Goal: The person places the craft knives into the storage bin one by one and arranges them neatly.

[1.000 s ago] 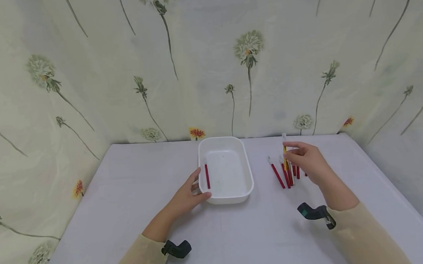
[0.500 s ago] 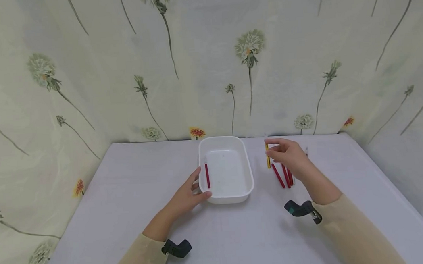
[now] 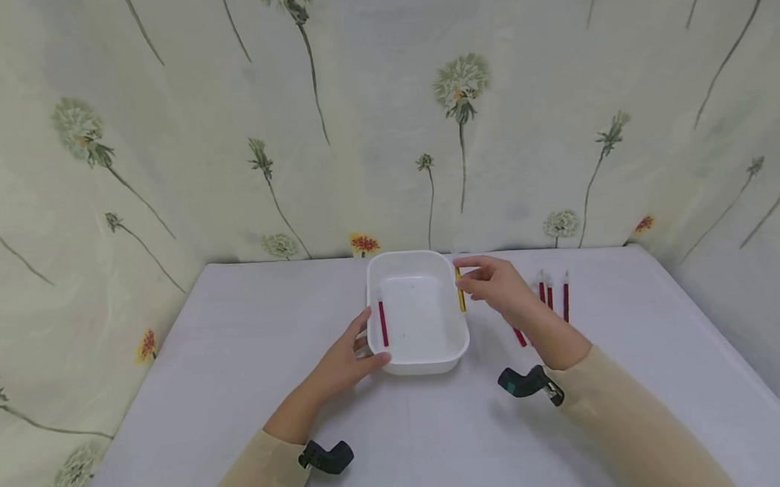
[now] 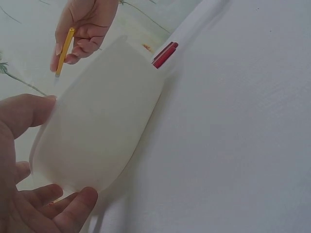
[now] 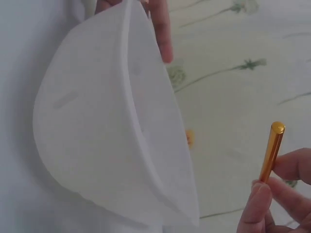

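Note:
In the head view, my left hand (image 3: 343,362) grips the left side of a white plastic tray (image 3: 421,369), its thumb at the near corner. One red pen-like stick with a pale tip (image 3: 384,324) lies inside along the left wall. My right hand (image 3: 500,289) pinches a slim yellow pen-like stick with a clear tip (image 3: 461,297), upright beside the tray's right rim. The right wrist view shows the yellow stick's blunt end (image 5: 277,127) above the thumb and fingers, apart from the tray wall (image 5: 87,111).
More red sticks (image 3: 566,301) lie on the white-covered table (image 3: 403,451) right of the tray, partly hidden by my right hand and forearm. A red stick (image 4: 165,55) also shows past the tray in the left wrist view. Flower-printed cloth (image 3: 370,140) rises behind the table.
My right hand has carried the yellow stick leftward from the red sticks to the tray's right rim. More red sticks have come into sight behind it. My left hand and the tray stay put.

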Tool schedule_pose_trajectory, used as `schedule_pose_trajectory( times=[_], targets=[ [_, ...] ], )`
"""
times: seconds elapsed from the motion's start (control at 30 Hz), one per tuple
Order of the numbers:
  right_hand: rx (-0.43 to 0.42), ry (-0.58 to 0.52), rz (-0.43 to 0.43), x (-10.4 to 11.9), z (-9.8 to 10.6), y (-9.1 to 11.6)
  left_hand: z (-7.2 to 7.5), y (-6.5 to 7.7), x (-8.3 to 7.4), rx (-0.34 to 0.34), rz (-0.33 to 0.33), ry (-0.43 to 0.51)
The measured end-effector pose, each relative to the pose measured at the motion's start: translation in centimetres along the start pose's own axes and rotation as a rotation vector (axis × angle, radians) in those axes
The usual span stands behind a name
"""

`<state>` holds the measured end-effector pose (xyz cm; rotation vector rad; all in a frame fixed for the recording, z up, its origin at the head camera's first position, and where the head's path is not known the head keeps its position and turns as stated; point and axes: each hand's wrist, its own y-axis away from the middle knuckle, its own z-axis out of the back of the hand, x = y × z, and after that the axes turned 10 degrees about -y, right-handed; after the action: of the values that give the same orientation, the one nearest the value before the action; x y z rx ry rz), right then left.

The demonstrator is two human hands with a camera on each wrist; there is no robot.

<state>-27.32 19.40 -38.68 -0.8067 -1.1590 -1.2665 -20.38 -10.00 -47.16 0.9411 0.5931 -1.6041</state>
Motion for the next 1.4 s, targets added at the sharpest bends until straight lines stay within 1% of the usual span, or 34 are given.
schedule_pose_trajectory(
  times=[0.3, 0.63, 0.87, 1.0, 1.23, 1.4],
  targets=[
    [0.032, -0.003, 0.008, -0.4, -2.3, -1.1, -0.1, 0.0, 0.0, -0.01, 0.006, -0.008],
    [0.063, 0.024, 0.016, -0.1, -5.0, -2.2, 0.2, 0.0, 0.0, 0.01, 0.003, 0.021],
    [0.077, 0.024, -0.019, -0.2, -6.6, -3.1, 0.2, -0.2, 0.3, 0.025, -0.022, 0.041],
    [0.085, 0.014, -0.039, -0.3, -7.6, -3.6, 0.3, -0.2, 0.3, 0.029, -0.023, 0.05],
    [0.1, 0.017, -0.062, -1.3, -9.1, -4.9, 0.2, -0.2, 0.3, 0.033, -0.029, 0.056],
    [0.105, 0.038, -0.103, -1.7, -9.8, -5.6, 0.2, -0.1, 0.2, 0.032, -0.029, 0.061]
  ],
)
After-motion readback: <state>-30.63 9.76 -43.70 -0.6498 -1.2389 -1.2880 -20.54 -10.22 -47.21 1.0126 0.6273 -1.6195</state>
